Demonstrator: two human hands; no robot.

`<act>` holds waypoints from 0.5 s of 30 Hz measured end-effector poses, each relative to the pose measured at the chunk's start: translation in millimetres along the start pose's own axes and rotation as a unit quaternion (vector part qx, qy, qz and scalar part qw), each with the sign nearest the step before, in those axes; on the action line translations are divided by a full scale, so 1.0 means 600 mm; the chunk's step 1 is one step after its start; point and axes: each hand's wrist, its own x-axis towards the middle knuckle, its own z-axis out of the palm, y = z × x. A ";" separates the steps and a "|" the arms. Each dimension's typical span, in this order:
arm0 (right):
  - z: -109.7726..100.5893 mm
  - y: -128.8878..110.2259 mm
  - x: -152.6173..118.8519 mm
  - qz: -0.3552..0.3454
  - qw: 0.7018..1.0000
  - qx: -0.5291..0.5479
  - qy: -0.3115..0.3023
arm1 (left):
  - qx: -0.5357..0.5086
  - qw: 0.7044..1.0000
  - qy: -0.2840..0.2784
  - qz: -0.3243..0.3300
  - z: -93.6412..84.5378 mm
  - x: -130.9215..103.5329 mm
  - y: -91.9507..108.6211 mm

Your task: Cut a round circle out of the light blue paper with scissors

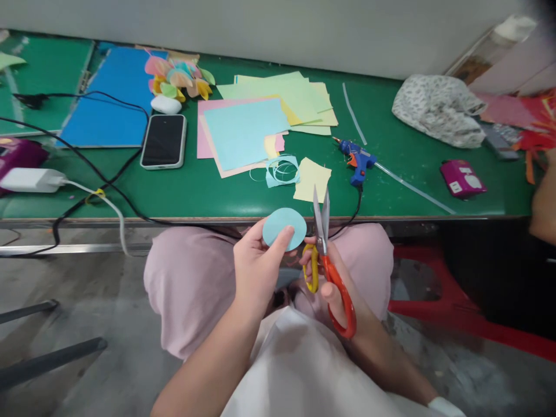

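Observation:
Over my lap, my left hand (260, 260) pinches a light blue paper circle (278, 225), thumb on top and fingers beneath. My right hand (336, 289) grips a pair of scissors (324, 246) by one yellow and one red handle loop. The blades point away from me and stand slightly apart, just right of the circle and not touching it. On the table beyond lie curled light blue paper offcuts (282, 172) and a small pale yellow paper piece (311, 179). Sheets of coloured paper (243, 130) are stacked behind them.
A blue glue gun (358, 159) with a clear glue stick lies on the green table (208, 200). Left are a phone (164, 142), black cables, a white charger (32, 180) and paper petals (178, 75). Right are a purple box (463, 178), a patterned cloth (438, 110) and another person's arm (545, 200).

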 end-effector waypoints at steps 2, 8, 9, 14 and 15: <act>-0.002 0.002 -0.003 0.017 0.999 -0.031 -0.017 | 0.011 1.000 0.007 0.012 -0.001 -0.001 0.000; -0.006 0.016 0.001 0.042 0.994 -0.084 -0.062 | 0.026 0.999 0.033 0.023 0.001 -0.002 0.002; -0.006 0.017 0.001 0.043 0.993 -0.087 -0.064 | 0.028 0.999 0.037 0.027 0.001 -0.002 0.002; 0.000 0.013 0.000 0.049 0.994 -0.081 -0.061 | 0.033 0.998 0.045 0.032 0.002 -0.002 0.005; 0.002 0.011 -0.001 0.050 0.994 -0.078 -0.059 | 0.034 0.998 0.044 0.034 0.002 -0.003 0.006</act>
